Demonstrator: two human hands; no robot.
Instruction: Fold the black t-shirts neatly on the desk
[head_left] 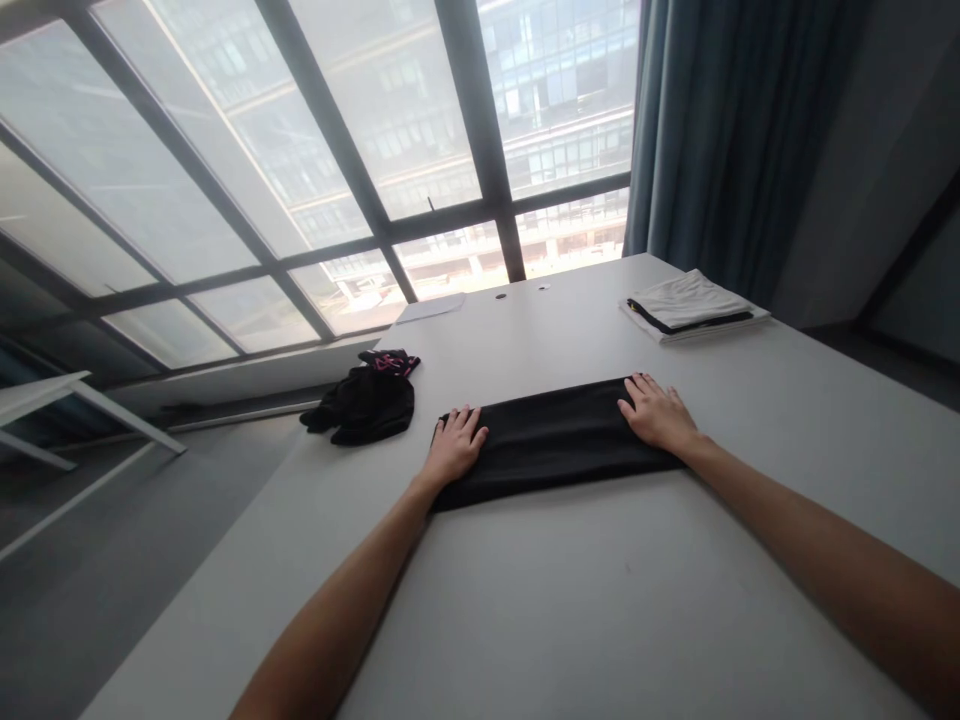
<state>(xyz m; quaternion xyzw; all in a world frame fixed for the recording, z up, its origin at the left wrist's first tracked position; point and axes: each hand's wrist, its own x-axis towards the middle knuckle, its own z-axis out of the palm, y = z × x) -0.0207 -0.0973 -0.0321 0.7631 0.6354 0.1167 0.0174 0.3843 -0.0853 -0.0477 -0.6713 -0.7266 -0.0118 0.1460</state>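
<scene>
black folded cloth (559, 440), exact garment unclear, lies flat as a long band on the white surface (540, 600), between the two hands. left hand (456, 445) palm-down on its left end, fingers spread, no pinch seen. right hand (658, 412) on the right end, by the far corner, fingers a little apart, thumb out, no pinch seen either. undersides hidden, can't tell if any fabric is caught.

risks, my guess: uneven pressure or one hand dragging would skew the band or bunch it in the middle; faint creases run along it already. pulling the hands apart while pressing could shift the layers. lifting one end alone might let the folds fall open. slick surface, maybe, so the whole thing could slide.

crumpled black clothing (371, 405) sits near the left end; a wide left swing could knock it off the edge. folded white garment (694, 297) is farther off, far right, lower risk.
</scene>
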